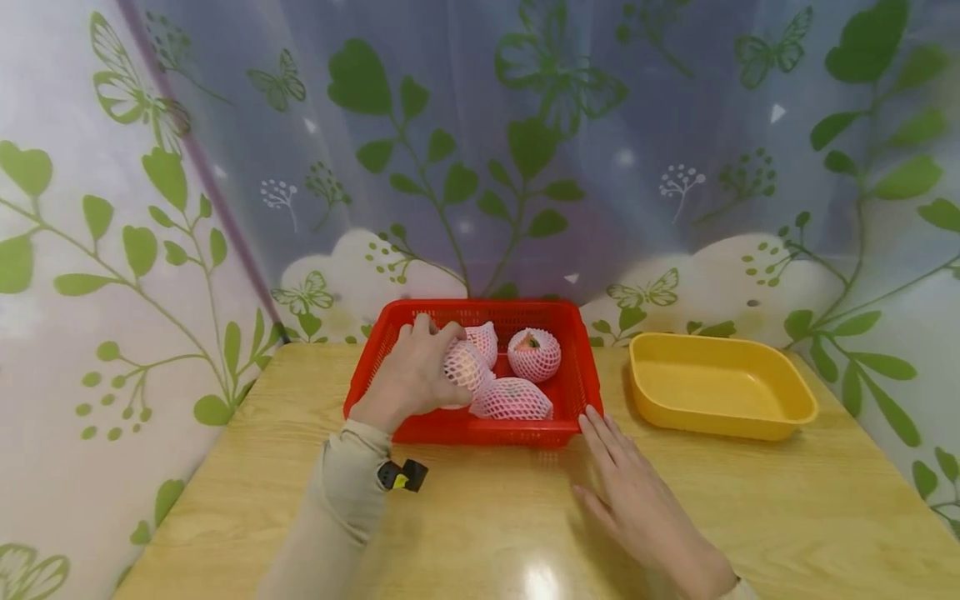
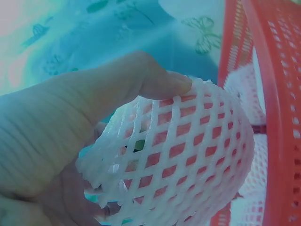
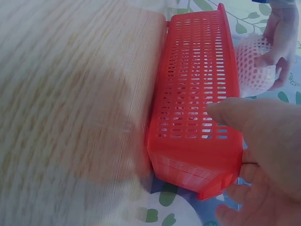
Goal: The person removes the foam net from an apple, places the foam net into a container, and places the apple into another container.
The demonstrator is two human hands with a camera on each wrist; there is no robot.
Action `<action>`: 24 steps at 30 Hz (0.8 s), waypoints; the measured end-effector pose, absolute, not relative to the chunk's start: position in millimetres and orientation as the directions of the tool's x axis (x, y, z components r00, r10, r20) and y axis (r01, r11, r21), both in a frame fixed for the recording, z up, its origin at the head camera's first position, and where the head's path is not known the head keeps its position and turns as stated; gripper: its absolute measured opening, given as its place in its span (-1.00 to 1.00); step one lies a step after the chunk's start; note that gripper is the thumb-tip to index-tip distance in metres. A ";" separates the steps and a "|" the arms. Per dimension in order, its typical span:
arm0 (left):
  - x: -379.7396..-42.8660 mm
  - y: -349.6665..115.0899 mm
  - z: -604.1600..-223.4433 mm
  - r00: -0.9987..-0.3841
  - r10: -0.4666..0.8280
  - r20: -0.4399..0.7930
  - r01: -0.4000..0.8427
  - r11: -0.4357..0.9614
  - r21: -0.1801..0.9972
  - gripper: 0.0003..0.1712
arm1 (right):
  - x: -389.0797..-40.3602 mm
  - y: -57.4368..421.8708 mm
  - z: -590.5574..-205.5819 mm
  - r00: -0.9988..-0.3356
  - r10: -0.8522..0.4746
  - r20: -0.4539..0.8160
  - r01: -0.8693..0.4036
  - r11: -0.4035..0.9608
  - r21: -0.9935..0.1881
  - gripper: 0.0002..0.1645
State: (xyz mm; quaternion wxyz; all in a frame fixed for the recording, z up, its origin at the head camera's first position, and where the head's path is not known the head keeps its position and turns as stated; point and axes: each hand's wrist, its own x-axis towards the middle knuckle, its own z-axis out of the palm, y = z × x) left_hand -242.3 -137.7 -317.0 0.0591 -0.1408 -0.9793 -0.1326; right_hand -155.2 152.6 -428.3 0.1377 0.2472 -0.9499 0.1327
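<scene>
My left hand (image 1: 412, 371) grips a round reddish fruit in a white foam net (image 1: 463, 367), its thumb pressed on the net. The right wrist view shows this netted fruit (image 3: 254, 66) held above the rim of the red plastic basket (image 3: 193, 80). Three more netted fruits lie inside the basket: one at the back (image 1: 485, 340), one on the right (image 1: 534, 360) and one at the front (image 1: 513, 400). My right hand (image 1: 637, 487) has its fingers extended, fingertips at the basket's front right corner, thumb spread apart.
A yellow plastic tray (image 1: 723, 423) stands on the wooden table (image 1: 480, 517), right of the basket. Behind the table hangs a curtain (image 1: 465, 167) printed with leaves and butterflies. A small black device (image 1: 405, 475) sits at the left wrist.
</scene>
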 end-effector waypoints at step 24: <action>-191.1 -108.2 -308.7 -0.878 0.432 0.204 0.469 0.862 0.194 -0.21 | -155.6 151.4 -425.0 -0.855 -0.425 0.298 -0.493 0.844 -0.212 0.03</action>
